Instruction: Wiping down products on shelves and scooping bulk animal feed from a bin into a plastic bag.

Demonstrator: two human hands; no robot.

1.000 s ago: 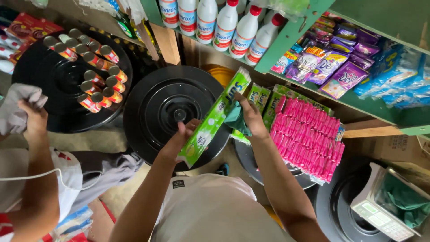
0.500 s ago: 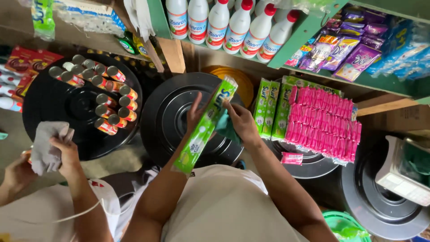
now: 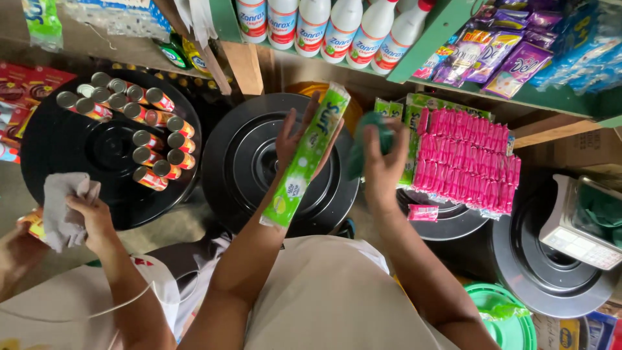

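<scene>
While we look down from the head camera, the scene sorts itself into these lines:

Left hand: our left hand (image 3: 299, 139) sits just above the middle of the frame, fingers closed around the upper part of a long green sachet strip (image 3: 304, 159).

Sachet strip: it runs on a slant from top centre down toward the lower middle, its lower end hanging free over our left forearm, in front of a black round lid (image 3: 249, 162).

Right hand: our right hand (image 3: 383, 165), right of centre, is curled tight on a dark green cloth (image 3: 366, 139), which bunches out above the fingers, just beside the strip; we cannot tell whether the two touch.

Right side: pink sachet packs (image 3: 466, 159) lie stacked on another black lid, with green packs (image 3: 389, 109) at their upper left edge.

Top of frame: white bottles (image 3: 311, 26) with red caps stand in a row on a green shelf (image 3: 447, 26).

Upper left: small tins (image 3: 139, 120) lie in rows on a black round tray (image 3: 58, 155).

Lower left: another person's hand (image 3: 91, 217) grips a grey rag (image 3: 61, 207).

Far right: a white weighing scale (image 3: 580, 223) rests by a black lid.
</scene>
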